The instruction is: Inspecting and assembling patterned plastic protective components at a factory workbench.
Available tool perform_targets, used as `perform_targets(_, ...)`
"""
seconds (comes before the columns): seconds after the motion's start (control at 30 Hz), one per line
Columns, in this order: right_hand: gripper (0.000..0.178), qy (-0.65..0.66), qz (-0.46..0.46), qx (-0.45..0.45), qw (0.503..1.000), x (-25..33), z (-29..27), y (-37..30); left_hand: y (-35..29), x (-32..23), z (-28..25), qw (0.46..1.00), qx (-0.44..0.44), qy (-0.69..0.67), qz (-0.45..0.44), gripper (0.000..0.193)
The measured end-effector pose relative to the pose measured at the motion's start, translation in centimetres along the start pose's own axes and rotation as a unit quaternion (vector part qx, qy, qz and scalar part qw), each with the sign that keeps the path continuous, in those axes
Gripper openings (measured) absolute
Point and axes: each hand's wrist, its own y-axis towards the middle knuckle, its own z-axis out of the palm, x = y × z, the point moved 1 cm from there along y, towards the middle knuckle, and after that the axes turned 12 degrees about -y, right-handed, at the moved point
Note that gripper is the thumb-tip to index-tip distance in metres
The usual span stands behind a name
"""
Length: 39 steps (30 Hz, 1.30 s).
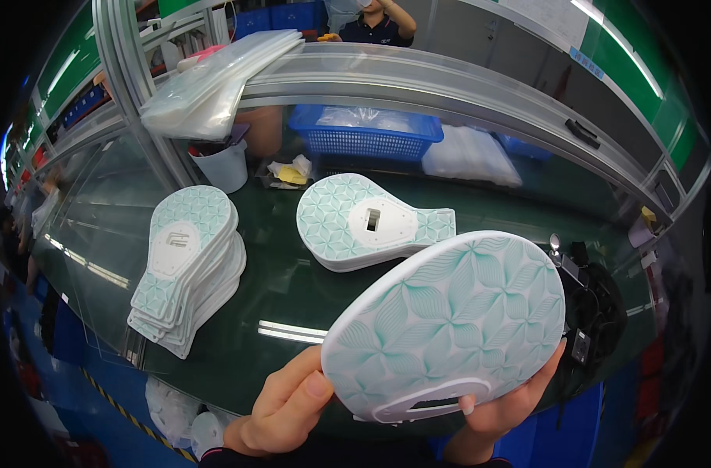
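Note:
Close in front of me is a rounded white plastic panel (457, 312) with a teal petal pattern, tilted up. My left hand (281, 405) pinches its lower left edge between thumb and fingers. My right hand (511, 405) grips the lower right edge, its thumb by the white-rimmed opening and its other fingers mostly hidden behind. Beyond it, a short stack of matching paddle-shaped panels (336, 214) lies on the dark green tabletop (281, 288), the top one with a rectangular slot. A taller, slightly fanned stack of such panels (199, 210) stands to the left.
Clear plastic bags (207, 86) lie over the metal frame at the back left, above a white bucket (223, 168). A blue basket (367, 132) and more bags (468, 156) sit behind the panels. Dark gear with cables (593, 300) is at right. Another person (375, 27) is beyond the frame.

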Motion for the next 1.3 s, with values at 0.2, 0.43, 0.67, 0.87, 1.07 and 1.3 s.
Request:
perform_targets(0.2, 0.075, 0.013, 0.008, 0.037, 0.999, -0.1, -0.1, -0.1, -0.2, 0.1, -0.4, 0.999, 0.035, 0.033, 0.022, 0.043)
perform_targets(0.43, 0.068, 0.023, -0.016, 0.069, 0.997, -0.4, -0.4, 0.1, -0.9, 1.4, -2.1, 0.991, -0.03, -0.001, 0.129, 0.049)
perform_targets(0.67, 0.067, -0.007, -0.005, 0.086, 0.996, -0.1, -0.8, 0.0, -0.6, 0.9, -2.0, 0.984, -0.038, -0.006, 0.176, 0.054)
perform_targets(0.87, 0.073, -0.004, -0.017, 0.176, 0.984, 0.4, -0.2, 0.4, 0.7, 1.1, -2.9, 0.986, 0.01, -0.017, 0.163, 0.046)
perform_targets(1.07, 0.071, -0.141, 0.02, 0.179, 0.973, 1.5, 0.3, -0.1, 0.9, 0.7, -3.4, 0.986, 0.05, -0.052, 0.153, 0.045)
perform_targets(1.3, 0.058, -0.162, -0.017, 0.294, 0.942, 0.5, -1.3, -0.2, 1.4, 1.0, -2.5, 0.988, 0.046, -0.073, 0.132, 0.044)
